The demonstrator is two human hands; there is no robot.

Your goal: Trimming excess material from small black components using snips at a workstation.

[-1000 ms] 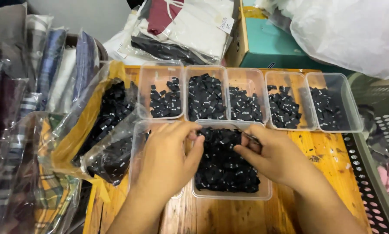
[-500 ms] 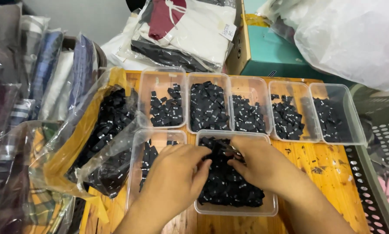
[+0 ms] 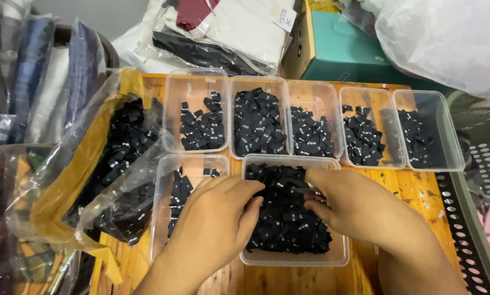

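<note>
Here, hands: left hand (image 3: 217,218) and right hand (image 3: 354,205) pinching black labels (image 3: 286,218).
Tub: clear tub (image 3: 294,258), worktop's near edge, keeping labels together.

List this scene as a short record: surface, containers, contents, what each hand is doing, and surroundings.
surface: wooden table
back row: five clear plastic tubs, each part filled with small black labels
front row: two clear tubs; the near tub holds the biggest heap
left hand: fingers in the near tub's heap
right hand: fingers in the same heap, pinching labels
left of the tubs: open plastic bag of more black labels
behind: bagged folded clothes, teal box
</note>
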